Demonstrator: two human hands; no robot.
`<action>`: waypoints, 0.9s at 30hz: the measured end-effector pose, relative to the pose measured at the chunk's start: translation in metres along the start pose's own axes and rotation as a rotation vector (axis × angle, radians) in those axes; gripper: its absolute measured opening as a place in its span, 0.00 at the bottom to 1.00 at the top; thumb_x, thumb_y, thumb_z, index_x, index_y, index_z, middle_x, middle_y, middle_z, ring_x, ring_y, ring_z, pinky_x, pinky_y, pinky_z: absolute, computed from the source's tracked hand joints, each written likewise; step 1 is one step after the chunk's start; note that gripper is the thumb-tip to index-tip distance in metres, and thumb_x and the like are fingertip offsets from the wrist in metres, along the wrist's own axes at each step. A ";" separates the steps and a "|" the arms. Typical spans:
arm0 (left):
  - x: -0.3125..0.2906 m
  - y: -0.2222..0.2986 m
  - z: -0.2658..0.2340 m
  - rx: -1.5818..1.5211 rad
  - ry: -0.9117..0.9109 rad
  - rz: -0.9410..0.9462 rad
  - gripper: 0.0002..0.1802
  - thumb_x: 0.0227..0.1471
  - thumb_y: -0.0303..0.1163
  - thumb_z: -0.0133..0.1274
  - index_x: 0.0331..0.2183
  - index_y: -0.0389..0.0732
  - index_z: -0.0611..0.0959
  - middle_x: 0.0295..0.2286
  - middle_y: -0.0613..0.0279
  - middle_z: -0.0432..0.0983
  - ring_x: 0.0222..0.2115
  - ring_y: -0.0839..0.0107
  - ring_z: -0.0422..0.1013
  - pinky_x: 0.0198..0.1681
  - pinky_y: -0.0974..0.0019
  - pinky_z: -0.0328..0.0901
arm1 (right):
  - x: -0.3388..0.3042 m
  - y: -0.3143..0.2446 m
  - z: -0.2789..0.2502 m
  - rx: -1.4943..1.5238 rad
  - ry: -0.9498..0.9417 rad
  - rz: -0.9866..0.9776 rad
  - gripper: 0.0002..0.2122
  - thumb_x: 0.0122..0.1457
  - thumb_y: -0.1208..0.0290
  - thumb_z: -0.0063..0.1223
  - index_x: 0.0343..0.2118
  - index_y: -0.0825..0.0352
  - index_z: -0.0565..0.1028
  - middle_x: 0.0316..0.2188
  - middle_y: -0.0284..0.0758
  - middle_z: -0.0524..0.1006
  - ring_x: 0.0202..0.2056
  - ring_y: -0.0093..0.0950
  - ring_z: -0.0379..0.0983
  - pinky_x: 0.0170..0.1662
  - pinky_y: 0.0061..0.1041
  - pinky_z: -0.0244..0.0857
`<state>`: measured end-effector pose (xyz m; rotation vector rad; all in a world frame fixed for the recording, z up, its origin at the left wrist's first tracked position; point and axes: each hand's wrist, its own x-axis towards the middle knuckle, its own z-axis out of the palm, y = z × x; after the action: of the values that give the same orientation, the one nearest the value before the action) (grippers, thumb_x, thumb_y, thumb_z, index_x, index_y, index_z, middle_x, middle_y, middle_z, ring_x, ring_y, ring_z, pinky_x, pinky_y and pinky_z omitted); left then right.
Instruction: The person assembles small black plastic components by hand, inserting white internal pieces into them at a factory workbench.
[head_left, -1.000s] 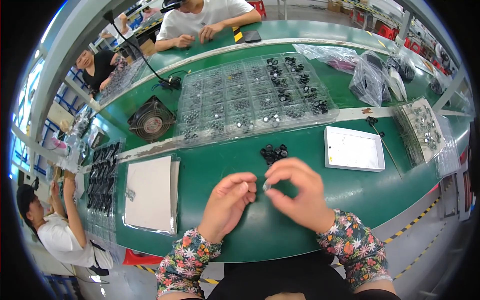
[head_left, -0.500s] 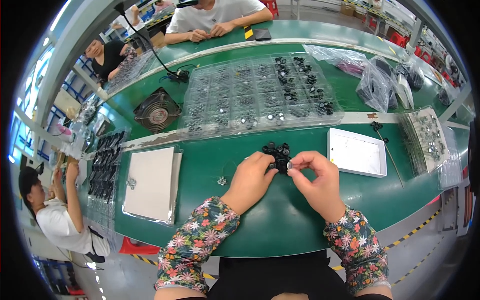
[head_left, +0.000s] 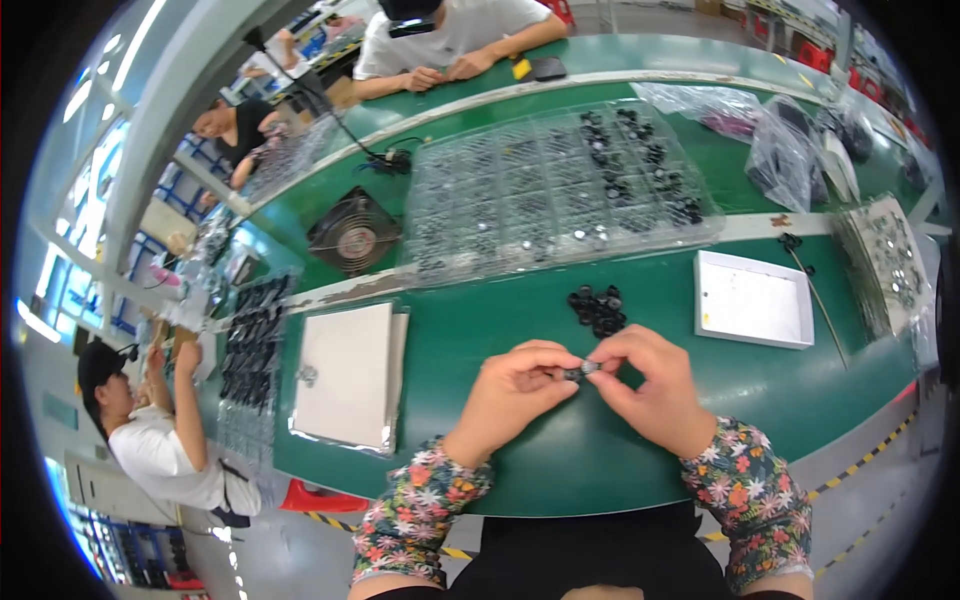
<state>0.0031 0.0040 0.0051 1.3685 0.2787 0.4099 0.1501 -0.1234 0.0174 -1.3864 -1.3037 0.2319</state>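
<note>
Close to the table's near edge, my hands meet fingertip to fingertip. My left hand (head_left: 518, 398) pinches a small round black part (head_left: 573, 375) between thumb and fingers. A small shiny silvery round piece (head_left: 590, 367) sits in the thumb-and-finger pinch of my right hand (head_left: 655, 390), against the black part. Fingertips hide much of both pieces, so I cannot tell whether they are joined. Just beyond lies a loose pile of similar black round parts (head_left: 598, 312) on the green tabletop (head_left: 480, 310).
A clear compartment tray (head_left: 550, 180), partly filled with black parts, lies beyond the pile. To the right is a white box (head_left: 755, 300); to the left, bagged cardboard sheets (head_left: 345, 375) and a black fan (head_left: 354, 232). Co-workers sit at the far side and left.
Both hands have drawn back from the black pile toward me and come together. The left hand now holds a black part against the right hand's silvery piece. The view has shifted slightly.
</note>
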 end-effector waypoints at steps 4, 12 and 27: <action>0.002 0.007 -0.005 -0.006 -0.012 -0.041 0.16 0.46 0.13 0.55 0.40 0.33 0.79 0.39 0.63 0.70 0.36 0.79 0.68 0.40 0.78 0.66 | 0.000 0.001 0.004 0.020 -0.042 0.009 0.09 0.47 0.82 0.59 0.32 0.68 0.73 0.25 0.34 0.72 0.27 0.26 0.74 0.29 0.21 0.68; 0.000 -0.001 -0.005 -0.050 -0.059 0.027 0.18 0.46 0.11 0.53 0.42 0.32 0.77 0.42 0.58 0.70 0.39 0.74 0.72 0.44 0.73 0.69 | -0.003 -0.002 0.002 0.003 -0.079 0.005 0.10 0.47 0.83 0.59 0.33 0.68 0.73 0.27 0.35 0.73 0.26 0.27 0.74 0.28 0.22 0.69; 0.000 0.000 -0.005 -0.208 -0.051 -0.014 0.15 0.48 0.12 0.52 0.40 0.32 0.76 0.41 0.55 0.73 0.41 0.72 0.72 0.46 0.70 0.69 | -0.003 -0.006 -0.002 0.032 -0.044 0.034 0.10 0.46 0.84 0.58 0.33 0.69 0.73 0.29 0.36 0.74 0.28 0.27 0.74 0.30 0.22 0.70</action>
<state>0.0011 0.0088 0.0037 1.1708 0.1971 0.3809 0.1475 -0.1285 0.0210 -1.3837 -1.3075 0.3072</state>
